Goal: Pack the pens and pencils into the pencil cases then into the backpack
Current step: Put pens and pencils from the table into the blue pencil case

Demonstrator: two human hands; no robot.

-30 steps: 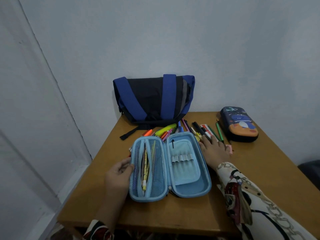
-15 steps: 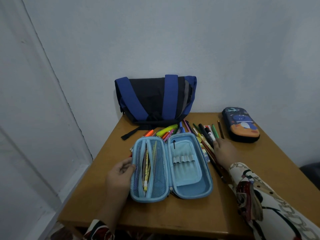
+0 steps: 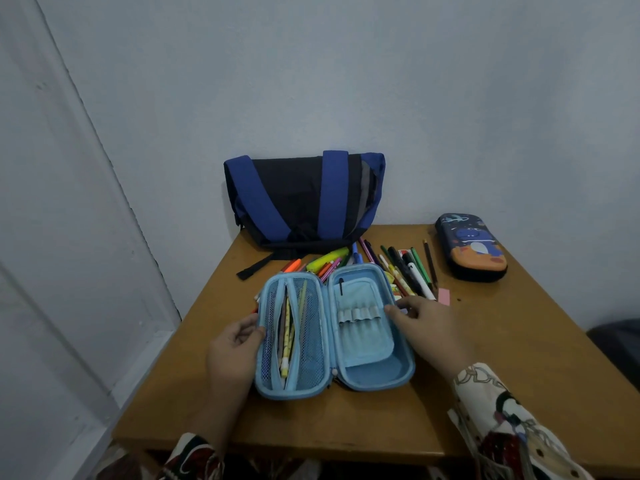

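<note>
Head view. Our right hand [image 3: 420, 327] has come back from the loose pens [image 3: 405, 268], fingers lightly curled, contents unclear, to the open blue case [image 3: 334, 329]; packing barely begun. Left hand [image 3: 235, 351] grips the case's left edge. Backpack [image 3: 304, 199] behind. Second case [image 3: 471, 245] closed, far right. Bare table [image 3: 519, 341] right.

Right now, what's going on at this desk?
A person is packing stationery. The left hand grips the left edge of the open light blue pencil case, whose mesh pocket already holds a few pencils. The right hand rests at the case's right rim. Loose pens and pencils lie behind it. A dark, closed pencil case and the backpack wait further back.
</note>
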